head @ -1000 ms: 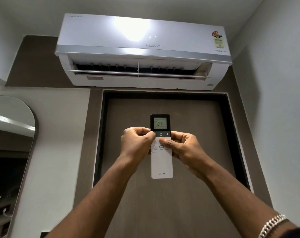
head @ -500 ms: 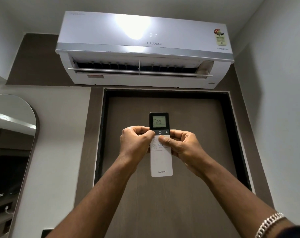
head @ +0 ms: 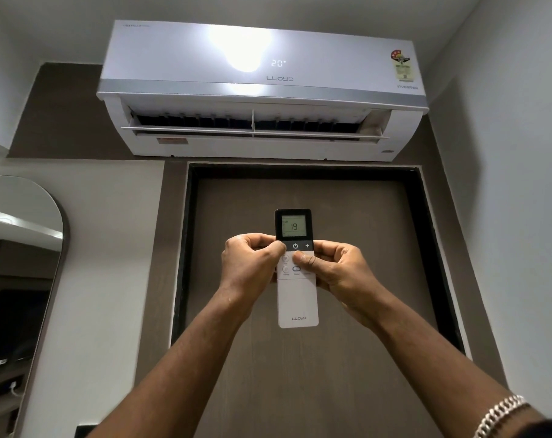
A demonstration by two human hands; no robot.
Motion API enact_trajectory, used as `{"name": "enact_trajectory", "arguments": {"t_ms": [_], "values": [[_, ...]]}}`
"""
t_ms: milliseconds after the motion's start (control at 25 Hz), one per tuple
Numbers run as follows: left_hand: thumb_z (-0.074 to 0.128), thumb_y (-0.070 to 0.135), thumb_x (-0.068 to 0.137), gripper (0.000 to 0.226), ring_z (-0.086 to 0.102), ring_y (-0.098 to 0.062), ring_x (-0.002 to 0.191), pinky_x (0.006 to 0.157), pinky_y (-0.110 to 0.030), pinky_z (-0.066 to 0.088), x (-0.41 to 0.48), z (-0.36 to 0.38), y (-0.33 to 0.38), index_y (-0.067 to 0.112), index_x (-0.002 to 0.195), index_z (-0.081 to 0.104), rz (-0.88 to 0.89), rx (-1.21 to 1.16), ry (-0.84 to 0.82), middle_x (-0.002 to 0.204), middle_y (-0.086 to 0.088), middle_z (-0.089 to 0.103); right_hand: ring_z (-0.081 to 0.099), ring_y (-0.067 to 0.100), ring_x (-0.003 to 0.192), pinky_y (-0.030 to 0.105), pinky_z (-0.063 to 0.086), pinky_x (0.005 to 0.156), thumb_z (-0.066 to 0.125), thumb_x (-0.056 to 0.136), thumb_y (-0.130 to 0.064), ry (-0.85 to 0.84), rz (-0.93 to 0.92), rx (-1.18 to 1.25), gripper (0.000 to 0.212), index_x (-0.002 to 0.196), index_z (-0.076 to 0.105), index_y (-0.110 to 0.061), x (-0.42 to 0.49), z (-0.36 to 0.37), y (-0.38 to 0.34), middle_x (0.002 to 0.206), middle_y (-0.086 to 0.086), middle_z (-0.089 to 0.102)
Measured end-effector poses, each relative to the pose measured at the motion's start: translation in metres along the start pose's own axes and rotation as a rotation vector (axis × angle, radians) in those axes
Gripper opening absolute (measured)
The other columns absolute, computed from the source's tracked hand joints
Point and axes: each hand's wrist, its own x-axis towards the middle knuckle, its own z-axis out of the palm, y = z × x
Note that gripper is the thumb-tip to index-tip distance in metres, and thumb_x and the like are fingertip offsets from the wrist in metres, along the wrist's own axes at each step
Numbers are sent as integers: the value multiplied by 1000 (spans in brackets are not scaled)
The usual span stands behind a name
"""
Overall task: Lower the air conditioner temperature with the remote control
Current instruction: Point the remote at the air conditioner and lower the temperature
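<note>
A white remote control (head: 297,298) with a dark top and lit screen reading 19 is held upright in front of me, pointing up at the white wall air conditioner (head: 262,90), whose panel shows 20. My left hand (head: 251,267) grips the remote's left side, its thumb over the button left of the power key. My right hand (head: 334,270) grips the right side, its thumb resting on the white keys below the plus button. The air conditioner's flap is open.
A dark brown door (head: 303,358) in a black frame stands right behind the remote. An arched mirror (head: 21,263) hangs on the left wall. A plain white wall (head: 515,216) closes the right side. A silver chain bracelet (head: 499,415) is on my right wrist.
The remote's screen went from 21 to 20 to 19, and the air conditioner's panel from 21 to 20. Both hands kept their hold and barely moved.
</note>
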Motion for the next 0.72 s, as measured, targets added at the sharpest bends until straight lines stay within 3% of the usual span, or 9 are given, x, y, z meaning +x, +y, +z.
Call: {"name": "enact_trajectory", "arguments": {"t_ms": [160,360,480,720], "values": [[65,16,83,10,74,-18,75,53,-23,57,1,2,-1,16,74,63,1,0,-6,81,-8,73,75,26,95,40,60,83,74,77,-22,4,8,-16,35,110,69,-12,0,-2,1,102,11,78],[64,16,82,8,74,-22,77,60,-33,61,2,4,-2,15,74,65,10,14,-3,84,-10,74,75,25,94,41,60,83,74,72,-27,3,1,-17,33,103,71,-18,-2,-2,0,100,8,79],[64,15,81,13,74,-21,75,60,-34,61,1,4,-1,18,69,64,32,22,10,80,-7,74,73,29,98,44,59,86,73,76,-23,11,4,-15,34,109,69,-14,-1,-1,0,105,13,77],[64,18,83,4,74,-20,78,57,-26,59,-3,5,-5,14,82,66,20,-1,-2,86,-9,73,75,25,94,39,61,82,74,74,-24,22,9,-23,33,106,70,-16,-4,-3,-1,101,9,78]]}}
